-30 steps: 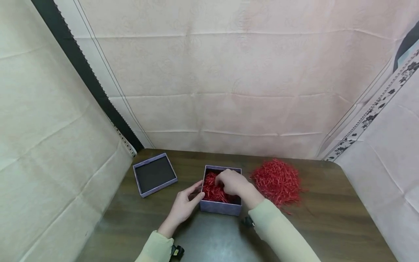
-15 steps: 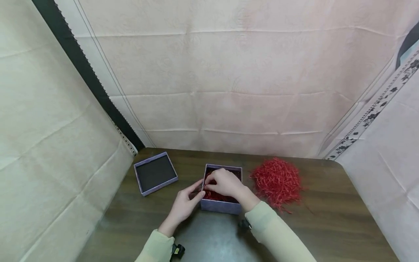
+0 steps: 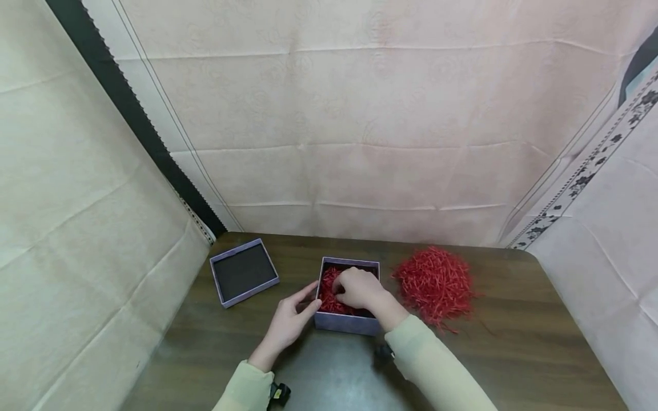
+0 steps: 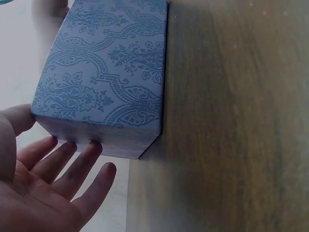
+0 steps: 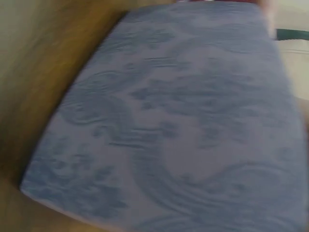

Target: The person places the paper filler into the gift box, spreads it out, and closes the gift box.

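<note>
An open box (image 3: 347, 324) with a blue-grey damask pattern holds red crinkle-cut paper shreds (image 3: 331, 285), heaped mostly toward its left side. My left hand (image 3: 289, 321) rests against the box's left side, thumb at the near left corner. In the left wrist view its fairly straight fingers touch the end wall of the box (image 4: 104, 63). My right hand (image 3: 360, 288) reaches down into the box with bent fingers among the shreds; the fingertips are hidden, and I cannot tell whether they grip any. The right wrist view is filled by the box's patterned wall (image 5: 178, 121).
The box lid (image 3: 245, 273) lies inside-up at the left, its black interior showing. A loose pile of red paper shreds (image 3: 436, 282) sits to the right of the box, stray strands around it. Pale cloth (image 3: 370, 131) hangs behind the wooden table (image 3: 534, 342).
My right hand rose and shifted left over the shreds, then dipped back into the box slightly to the right. The left hand has stayed at the box's left side.
</note>
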The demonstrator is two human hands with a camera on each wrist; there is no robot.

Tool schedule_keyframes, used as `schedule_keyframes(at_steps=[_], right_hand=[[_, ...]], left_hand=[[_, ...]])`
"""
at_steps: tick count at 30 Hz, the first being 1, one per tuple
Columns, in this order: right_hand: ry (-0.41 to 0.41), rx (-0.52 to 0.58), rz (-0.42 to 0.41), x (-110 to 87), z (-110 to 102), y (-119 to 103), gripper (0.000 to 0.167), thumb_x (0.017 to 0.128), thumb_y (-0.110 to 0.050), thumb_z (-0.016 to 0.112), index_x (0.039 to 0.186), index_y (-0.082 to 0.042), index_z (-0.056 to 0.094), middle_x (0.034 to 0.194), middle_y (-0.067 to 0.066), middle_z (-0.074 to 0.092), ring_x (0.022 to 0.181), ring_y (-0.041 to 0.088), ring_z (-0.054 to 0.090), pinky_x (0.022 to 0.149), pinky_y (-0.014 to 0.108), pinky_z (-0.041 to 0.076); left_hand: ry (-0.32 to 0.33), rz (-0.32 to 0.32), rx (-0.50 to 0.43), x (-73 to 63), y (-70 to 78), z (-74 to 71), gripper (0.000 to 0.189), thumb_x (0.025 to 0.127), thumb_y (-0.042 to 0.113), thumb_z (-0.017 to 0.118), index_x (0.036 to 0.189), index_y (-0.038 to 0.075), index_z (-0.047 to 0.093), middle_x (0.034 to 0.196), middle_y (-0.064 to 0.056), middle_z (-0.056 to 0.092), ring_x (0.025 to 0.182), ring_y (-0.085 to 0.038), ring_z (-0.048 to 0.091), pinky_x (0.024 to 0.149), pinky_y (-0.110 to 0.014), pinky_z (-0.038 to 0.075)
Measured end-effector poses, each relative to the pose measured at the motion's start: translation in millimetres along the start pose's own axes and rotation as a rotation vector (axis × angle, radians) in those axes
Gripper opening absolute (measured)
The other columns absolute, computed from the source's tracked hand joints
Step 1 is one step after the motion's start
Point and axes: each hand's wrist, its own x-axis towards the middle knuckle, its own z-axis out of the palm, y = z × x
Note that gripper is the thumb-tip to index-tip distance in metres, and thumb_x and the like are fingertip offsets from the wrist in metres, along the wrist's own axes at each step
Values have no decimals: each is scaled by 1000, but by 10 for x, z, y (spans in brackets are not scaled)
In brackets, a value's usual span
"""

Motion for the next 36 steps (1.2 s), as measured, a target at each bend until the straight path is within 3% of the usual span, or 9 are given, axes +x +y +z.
schedule_keyframes(at_steps=[5, 11, 16, 21, 25, 30, 36], right_hand=[[32, 75, -21, -120, -172, 5, 25, 97, -21, 82, 122, -18, 82, 121, 1, 77, 115, 22, 71, 98, 47, 58], [178, 177, -81, -325, -357, 176, 31, 97, -26, 82, 127, -18, 80, 128, 1, 74, 120, 22, 69, 101, 47, 57], [349, 262, -39, -579, -403, 576, 36, 96, -33, 84, 129, -22, 77, 130, -3, 72, 113, 21, 70, 96, 48, 58], [444, 294, 50, -870, -393, 1053, 39, 97, -37, 82, 133, -24, 74, 136, 0, 69, 129, 27, 63, 105, 57, 52], [428, 243, 134, -1069, -390, 1365, 61, 92, -43, 86, 145, -19, 66, 152, 12, 57, 144, 40, 47, 113, 70, 38], [327, 170, 233, -1221, -411, 1636, 101, 76, -52, 97, 159, -20, 49, 166, 24, 34, 152, 52, 24, 110, 85, 24], [195, 163, 309, -1297, -419, 1855, 123, 65, -63, 98, 165, -25, 38, 171, 29, 20, 153, 59, 14, 106, 91, 14]], left_hand=[[-7, 5, -6, 0, 3, -7, 48, 106, 24, 72, 151, 12, 63, 131, -10, 74, 116, -25, 71, 98, -41, 58], [3, 12, -3, 7, -11, -18, 47, 105, 24, 72, 151, 13, 64, 129, -10, 75, 114, -25, 72, 97, -45, 59], [2, 7, 0, 11, -19, -13, 48, 105, 25, 73, 150, 13, 64, 130, -11, 74, 114, -25, 72, 98, -48, 58], [-9, 12, 12, 16, -2, -8, 48, 105, 25, 72, 151, 13, 63, 133, -10, 73, 116, -25, 72, 99, -47, 58], [-14, 28, 23, 12, 3, -4, 49, 106, 26, 71, 152, 12, 62, 134, -10, 73, 116, -25, 71, 98, -47, 58], [-12, 30, 33, -8, -22, -1, 49, 106, 27, 72, 152, 13, 63, 133, -8, 74, 115, -23, 71, 98, -45, 58], [0, 43, 23, 10, -42, 9, 49, 105, 28, 72, 151, 13, 64, 133, -7, 74, 115, -23, 72, 98, -43, 58]])
